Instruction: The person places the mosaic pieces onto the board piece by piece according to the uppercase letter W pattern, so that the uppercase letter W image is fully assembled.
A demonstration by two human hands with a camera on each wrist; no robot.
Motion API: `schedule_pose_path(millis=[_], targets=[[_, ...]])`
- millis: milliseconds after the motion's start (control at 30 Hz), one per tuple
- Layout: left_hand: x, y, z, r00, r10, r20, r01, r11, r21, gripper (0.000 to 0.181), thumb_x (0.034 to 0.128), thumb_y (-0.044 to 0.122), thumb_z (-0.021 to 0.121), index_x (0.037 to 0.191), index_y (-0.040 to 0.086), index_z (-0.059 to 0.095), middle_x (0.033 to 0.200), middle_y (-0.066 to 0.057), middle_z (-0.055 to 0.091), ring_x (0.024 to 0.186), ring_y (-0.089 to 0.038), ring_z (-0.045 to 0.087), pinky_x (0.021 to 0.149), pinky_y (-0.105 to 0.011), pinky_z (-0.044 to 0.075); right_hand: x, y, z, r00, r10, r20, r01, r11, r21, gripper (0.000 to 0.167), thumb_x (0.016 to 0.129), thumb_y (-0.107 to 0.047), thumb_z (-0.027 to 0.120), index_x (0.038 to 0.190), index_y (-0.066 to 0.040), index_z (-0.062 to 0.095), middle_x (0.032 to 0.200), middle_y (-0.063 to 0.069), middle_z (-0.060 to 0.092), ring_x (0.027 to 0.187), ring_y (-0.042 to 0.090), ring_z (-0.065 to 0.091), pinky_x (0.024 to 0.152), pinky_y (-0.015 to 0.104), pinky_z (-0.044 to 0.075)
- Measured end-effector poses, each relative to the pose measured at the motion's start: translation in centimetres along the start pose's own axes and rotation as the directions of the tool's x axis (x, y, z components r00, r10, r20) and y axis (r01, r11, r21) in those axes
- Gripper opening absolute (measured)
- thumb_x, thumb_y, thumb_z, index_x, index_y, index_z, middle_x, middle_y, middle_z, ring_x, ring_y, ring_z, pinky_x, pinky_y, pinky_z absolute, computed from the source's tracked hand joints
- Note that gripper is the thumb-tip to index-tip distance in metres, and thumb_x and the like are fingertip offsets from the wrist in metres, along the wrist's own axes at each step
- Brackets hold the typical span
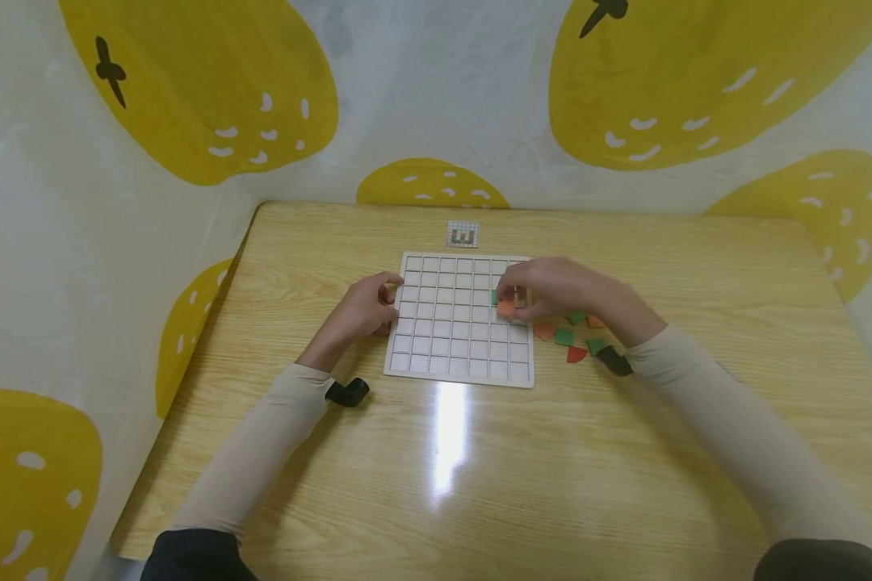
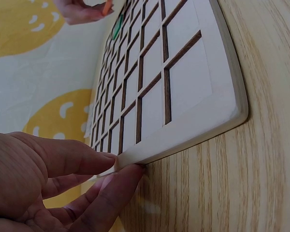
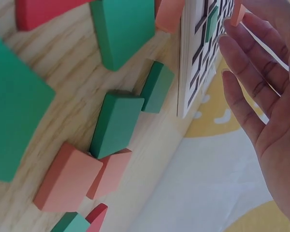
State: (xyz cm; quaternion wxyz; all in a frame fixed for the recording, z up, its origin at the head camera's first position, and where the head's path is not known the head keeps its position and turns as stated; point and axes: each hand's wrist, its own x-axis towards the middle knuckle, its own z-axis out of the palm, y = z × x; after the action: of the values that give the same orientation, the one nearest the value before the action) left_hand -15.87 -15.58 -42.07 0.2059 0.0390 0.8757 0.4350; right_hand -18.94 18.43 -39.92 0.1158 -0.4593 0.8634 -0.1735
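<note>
A white square grid board point(image 1: 439, 329) lies flat on the table. At its left edge is my left hand point(image 1: 366, 308), its thumb and index finger pinching the rim in the left wrist view. My right hand point(image 1: 555, 284) pinches an orange tile point(image 1: 505, 307) between thumb and fingers, over the right side of the board. Just beyond that tile, a green tile point(image 3: 211, 24) sits in one of the cells. Part of the board's upper right is covered by the right hand.
Loose green, orange and red pieces, among them a green tile point(image 1: 564, 336) and a red rounded piece point(image 1: 576, 354), lie right of the board, partly beneath the right forearm. Behind the board lies a small pattern card point(image 1: 463, 234). A patterned sheet point(image 1: 436, 97) hangs behind the wooden table point(image 1: 407, 468).
</note>
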Motion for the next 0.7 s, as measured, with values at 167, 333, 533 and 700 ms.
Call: schedule_pose_path(millis=[167, 333, 533, 700], targets=[[-0.07, -0.08, 0.03, 1.0, 0.001, 0.005, -0.001, 1.0, -0.001, 0.059, 0.0896, -0.007, 0.064, 0.145, 0.006, 0.05, 0.103, -0.014, 0.053, 0.082, -0.024, 0.056, 0.06, -0.03, 0.06, 0.21, -0.24, 0.25, 1.0, 0.001, 0.008, -0.001, 1.0, 0.006, 0.011, 0.093, -0.025, 0.073, 0.103, -0.022, 0.072, 0.096, -0.01, 0.068, 0.084, 0.01, 0.064, 0.07, 0.031, 0.054], [-0.1, -0.06, 0.08, 1.0, -0.007, 0.006, 0.007, 1.0, -0.011, 0.06, 0.0895, -0.007, 0.064, 0.146, 0.006, 0.05, 0.103, -0.013, 0.053, 0.083, -0.024, 0.055, 0.061, -0.03, 0.06, 0.37, -0.31, 0.54, 1.0, -0.014, -0.001, 0.014, 1.0, -0.014, 0.012, 0.093, -0.024, 0.073, 0.104, -0.021, 0.072, 0.097, -0.009, 0.067, 0.084, 0.011, 0.062, 0.07, 0.03, 0.053], [-0.15, -0.05, 0.08, 1.0, -0.006, 0.005, 0.006, 1.0, -0.011, 0.059, 0.0901, -0.007, 0.063, 0.146, 0.007, 0.05, 0.104, -0.013, 0.052, 0.084, -0.024, 0.055, 0.061, -0.03, 0.06, 0.53, -0.3, 0.84, 1.0, -0.005, 0.013, 0.006, 0.999, -0.038, 0.014, 0.092, -0.026, 0.073, 0.105, -0.021, 0.072, 0.097, -0.008, 0.064, 0.085, 0.011, 0.061, 0.07, 0.031, 0.053], [-0.13, -0.08, 0.04, 1.0, 0.0, 0.007, 0.0, 1.0, -0.013, 0.059, 0.09, -0.008, 0.063, 0.146, 0.007, 0.05, 0.104, -0.014, 0.052, 0.083, -0.024, 0.055, 0.061, -0.03, 0.059, 0.62, -0.48, 0.92, 1.0, 0.017, 0.026, -0.016, 0.999, -0.046, 0.016, 0.092, -0.026, 0.074, 0.107, -0.022, 0.071, 0.098, -0.008, 0.064, 0.083, 0.011, 0.06, 0.069, 0.031, 0.052]])
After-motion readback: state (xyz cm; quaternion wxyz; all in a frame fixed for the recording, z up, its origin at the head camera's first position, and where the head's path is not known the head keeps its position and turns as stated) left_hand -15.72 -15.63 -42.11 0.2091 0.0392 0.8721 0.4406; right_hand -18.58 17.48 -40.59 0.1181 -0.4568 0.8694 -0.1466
